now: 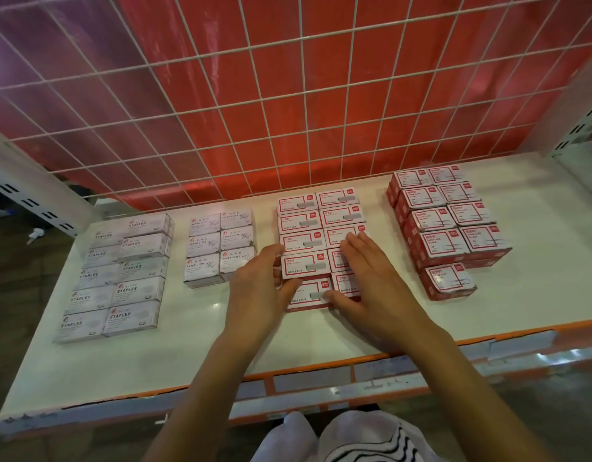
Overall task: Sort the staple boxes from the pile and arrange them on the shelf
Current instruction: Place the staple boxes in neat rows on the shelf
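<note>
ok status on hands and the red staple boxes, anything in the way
Left hand open against left edge of red staple boxes. Right hand open, flat on their right column. Nothing in the way; white paper clip boxes close on the left.

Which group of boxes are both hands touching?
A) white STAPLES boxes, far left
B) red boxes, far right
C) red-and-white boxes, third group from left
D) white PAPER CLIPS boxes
C: the left hand and right hand both rest against the red-and-white boxes of the third group.

Head view, close above shelf point(201, 331), facing forward-down toward wire grid point(281, 105); edges seemingly distorted.
</note>
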Demonstrator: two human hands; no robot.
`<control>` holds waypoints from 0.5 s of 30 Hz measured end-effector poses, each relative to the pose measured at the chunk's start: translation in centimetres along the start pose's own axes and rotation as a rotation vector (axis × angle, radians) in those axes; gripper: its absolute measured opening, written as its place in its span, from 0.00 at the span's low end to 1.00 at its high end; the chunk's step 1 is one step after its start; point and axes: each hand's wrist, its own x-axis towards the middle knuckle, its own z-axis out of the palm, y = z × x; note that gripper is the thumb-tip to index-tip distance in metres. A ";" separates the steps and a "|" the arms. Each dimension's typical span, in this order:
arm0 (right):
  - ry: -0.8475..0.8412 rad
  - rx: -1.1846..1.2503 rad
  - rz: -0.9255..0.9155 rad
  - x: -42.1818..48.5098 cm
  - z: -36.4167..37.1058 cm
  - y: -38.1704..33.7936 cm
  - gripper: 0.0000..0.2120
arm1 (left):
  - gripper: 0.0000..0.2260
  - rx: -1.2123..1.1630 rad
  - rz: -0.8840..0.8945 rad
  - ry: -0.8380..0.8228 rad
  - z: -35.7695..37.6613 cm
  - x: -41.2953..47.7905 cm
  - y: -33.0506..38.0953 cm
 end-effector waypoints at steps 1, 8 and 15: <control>0.003 0.005 0.000 0.0 0.1 0.0 0.39 | 0.24 -0.006 -0.011 0.000 -0.1 -0.1 0.2; 0.034 0.021 -0.006 0.1 0.3 0.2 0.39 | 0.24 0.003 -0.057 0.007 0.0 -0.6 1.0; 0.021 0.048 -0.022 0.1 0.2 0.6 0.41 | 0.24 0.045 -0.095 -0.016 0.2 -0.9 1.6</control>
